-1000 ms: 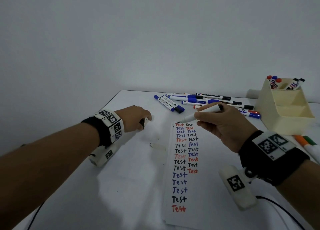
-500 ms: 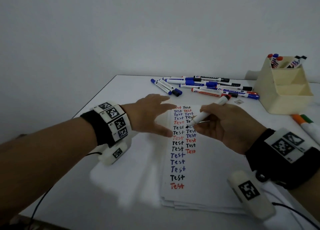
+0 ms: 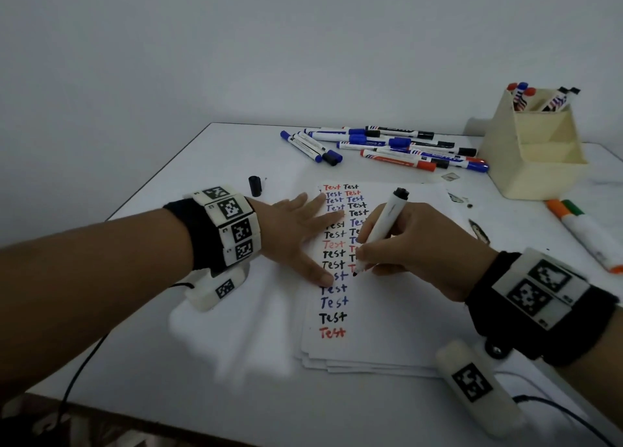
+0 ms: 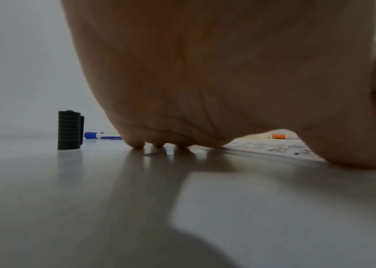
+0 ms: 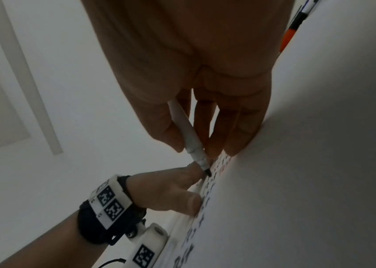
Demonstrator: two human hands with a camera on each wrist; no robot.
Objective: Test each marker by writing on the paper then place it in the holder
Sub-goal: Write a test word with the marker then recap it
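Note:
My right hand (image 3: 404, 244) grips an uncapped white marker (image 3: 384, 225), black at its back end, with the tip touching the paper (image 3: 404, 318) under the second column of "Test" words. In the right wrist view the marker (image 5: 189, 134) runs between thumb and fingers. My left hand (image 3: 296, 230) lies flat with straight fingers on the paper's left edge; its palm (image 4: 205, 72) fills the left wrist view. The black cap (image 3: 255, 185) stands upright on the table, left of the paper, as the cap (image 4: 70, 130) shows. A cream holder (image 3: 536, 149) at the back right has several markers in it.
Several blue, black and red markers (image 3: 387, 146) lie in a heap behind the paper. An orange marker and a green marker (image 3: 583, 230) lie to the right of it. The white table's (image 3: 202, 362) left edge and front edge are near my arms. Cables trail off both wrists.
My left hand let go of the black cap and moved right, flat onto the paper. My right hand tipped the marker upright and brought its tip down lower on the sheet.

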